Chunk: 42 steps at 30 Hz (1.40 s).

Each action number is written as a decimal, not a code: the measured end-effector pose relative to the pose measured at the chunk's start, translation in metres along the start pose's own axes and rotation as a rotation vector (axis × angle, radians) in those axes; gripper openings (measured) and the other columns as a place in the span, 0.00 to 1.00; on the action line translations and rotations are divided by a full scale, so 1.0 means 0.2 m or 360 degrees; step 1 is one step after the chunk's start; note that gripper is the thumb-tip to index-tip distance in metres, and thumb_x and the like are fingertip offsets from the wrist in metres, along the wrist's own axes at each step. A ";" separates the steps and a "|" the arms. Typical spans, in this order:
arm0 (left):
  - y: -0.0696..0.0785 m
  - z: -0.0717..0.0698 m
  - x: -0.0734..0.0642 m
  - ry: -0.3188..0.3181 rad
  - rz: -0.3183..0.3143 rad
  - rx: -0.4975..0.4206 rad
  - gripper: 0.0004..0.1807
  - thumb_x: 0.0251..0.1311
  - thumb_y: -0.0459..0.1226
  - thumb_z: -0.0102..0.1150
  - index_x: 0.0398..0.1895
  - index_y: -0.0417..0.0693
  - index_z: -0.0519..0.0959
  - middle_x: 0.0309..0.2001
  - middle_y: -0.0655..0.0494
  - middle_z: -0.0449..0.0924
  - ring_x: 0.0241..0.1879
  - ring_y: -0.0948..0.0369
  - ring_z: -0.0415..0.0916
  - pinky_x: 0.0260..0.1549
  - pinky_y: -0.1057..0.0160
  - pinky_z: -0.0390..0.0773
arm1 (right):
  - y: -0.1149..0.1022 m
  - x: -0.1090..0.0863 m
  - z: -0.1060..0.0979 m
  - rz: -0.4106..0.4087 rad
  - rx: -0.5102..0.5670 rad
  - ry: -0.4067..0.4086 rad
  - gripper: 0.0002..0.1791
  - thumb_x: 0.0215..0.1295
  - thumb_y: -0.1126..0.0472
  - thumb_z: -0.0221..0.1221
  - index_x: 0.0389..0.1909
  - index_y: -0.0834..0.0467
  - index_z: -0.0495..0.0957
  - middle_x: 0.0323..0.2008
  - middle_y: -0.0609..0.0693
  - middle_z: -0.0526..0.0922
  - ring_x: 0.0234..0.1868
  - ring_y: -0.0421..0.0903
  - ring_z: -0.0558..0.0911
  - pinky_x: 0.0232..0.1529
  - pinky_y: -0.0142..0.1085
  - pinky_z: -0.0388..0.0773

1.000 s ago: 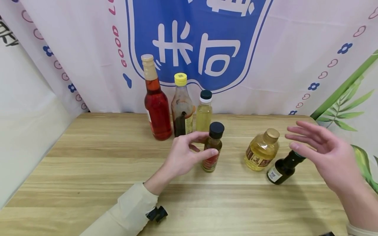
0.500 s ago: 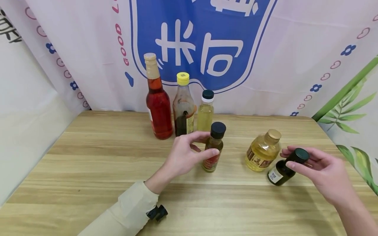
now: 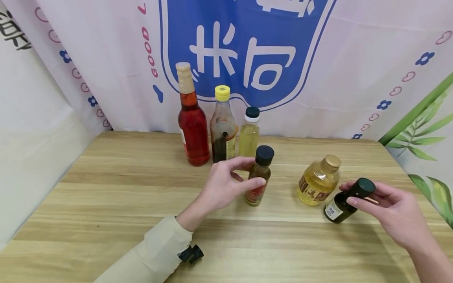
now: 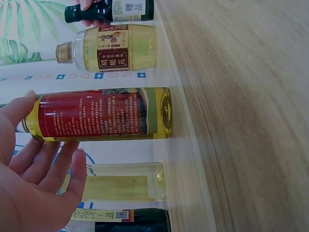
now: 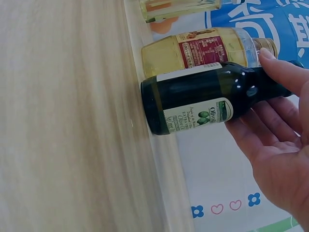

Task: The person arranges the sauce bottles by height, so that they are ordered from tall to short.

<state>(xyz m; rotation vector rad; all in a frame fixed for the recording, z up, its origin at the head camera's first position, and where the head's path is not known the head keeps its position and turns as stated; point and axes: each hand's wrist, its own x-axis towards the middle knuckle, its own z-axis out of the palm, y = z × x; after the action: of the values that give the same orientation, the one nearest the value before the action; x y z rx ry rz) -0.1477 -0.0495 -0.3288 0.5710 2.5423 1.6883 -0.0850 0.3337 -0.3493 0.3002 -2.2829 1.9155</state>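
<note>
My left hand (image 3: 221, 184) holds a small oil bottle (image 3: 256, 192) with a black cap and red label, thumb on one side and fingers on the other. In the left wrist view this red-labelled bottle (image 4: 96, 113) shows yellow-green oil, and its base is near the table. On the right, my right hand (image 3: 398, 208) grips a dark olive oil bottle (image 3: 341, 206) by its neck, below the green cap. Its printed olive label (image 5: 200, 116) faces the right wrist camera. Between the two held bottles stands a bulbous, gold-capped bottle of yellow oil (image 3: 316, 184), close beside the olive oil.
At the back left stand a tall red bottle (image 3: 194, 135), a yellow-capped bottle of dark liquid (image 3: 223, 127) and a pale oil bottle with a dark cap (image 3: 249, 137). All are on the wooden table (image 3: 116, 188). A printed cloth (image 3: 318, 98) hangs behind.
My right hand has come down from above the olive oil bottle and taken hold of its neck. My left hand keeps its grip on the red-labelled bottle. The head view has shifted slightly.
</note>
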 end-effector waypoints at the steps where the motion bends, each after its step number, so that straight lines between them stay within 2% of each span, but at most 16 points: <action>1: 0.00 0.00 0.00 -0.0002 0.0000 -0.0001 0.26 0.60 0.43 0.79 0.62 0.53 0.85 0.55 0.58 0.90 0.54 0.61 0.84 0.45 0.64 0.86 | 0.00 0.00 0.00 0.0000 -0.0008 -0.0004 0.22 0.64 0.83 0.63 0.59 0.71 0.82 0.52 0.48 0.93 0.54 0.38 0.90 0.50 0.24 0.85; 13: 0.00 0.00 0.01 -0.0006 -0.0010 -0.0009 0.26 0.59 0.43 0.79 0.62 0.53 0.85 0.55 0.58 0.90 0.54 0.61 0.84 0.45 0.64 0.86 | 0.01 -0.01 -0.02 -0.0004 -0.0070 -0.0062 0.23 0.63 0.83 0.64 0.59 0.74 0.80 0.53 0.49 0.92 0.55 0.37 0.90 0.51 0.24 0.85; 19: 0.00 0.00 0.01 -0.0003 0.0003 -0.0012 0.26 0.60 0.43 0.79 0.62 0.52 0.85 0.55 0.58 0.90 0.54 0.61 0.84 0.46 0.64 0.86 | 0.01 0.00 -0.03 0.0069 -0.0207 -0.0080 0.23 0.65 0.79 0.65 0.62 0.68 0.82 0.53 0.43 0.92 0.56 0.33 0.89 0.52 0.22 0.84; 26: 0.00 0.00 0.01 -0.0006 -0.0003 -0.0016 0.26 0.60 0.43 0.79 0.62 0.53 0.85 0.56 0.58 0.89 0.55 0.61 0.84 0.47 0.64 0.86 | 0.03 0.00 -0.04 0.0152 -0.0198 -0.0077 0.25 0.66 0.77 0.66 0.64 0.64 0.82 0.54 0.40 0.91 0.56 0.30 0.88 0.51 0.19 0.82; 34: -0.01 0.01 0.02 -0.0052 0.0034 -0.0075 0.26 0.60 0.42 0.78 0.62 0.51 0.85 0.57 0.56 0.89 0.55 0.59 0.84 0.52 0.53 0.88 | 0.05 -0.01 -0.05 0.0208 -0.0249 -0.0068 0.25 0.68 0.74 0.66 0.65 0.60 0.82 0.55 0.37 0.91 0.55 0.27 0.87 0.50 0.18 0.82; 42: -0.02 0.00 0.02 -0.0049 0.0057 -0.0068 0.30 0.55 0.38 0.82 0.62 0.49 0.84 0.57 0.54 0.89 0.56 0.57 0.85 0.52 0.53 0.89 | 0.04 0.00 -0.05 0.0244 -0.0400 -0.0086 0.25 0.69 0.71 0.67 0.66 0.60 0.81 0.55 0.35 0.90 0.55 0.26 0.86 0.50 0.18 0.82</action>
<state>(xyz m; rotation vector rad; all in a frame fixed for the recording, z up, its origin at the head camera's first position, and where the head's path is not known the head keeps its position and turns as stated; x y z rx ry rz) -0.1523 -0.0491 -0.3319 0.6385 2.4834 1.7270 -0.0872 0.3459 -0.3552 0.1522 -2.6166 1.6747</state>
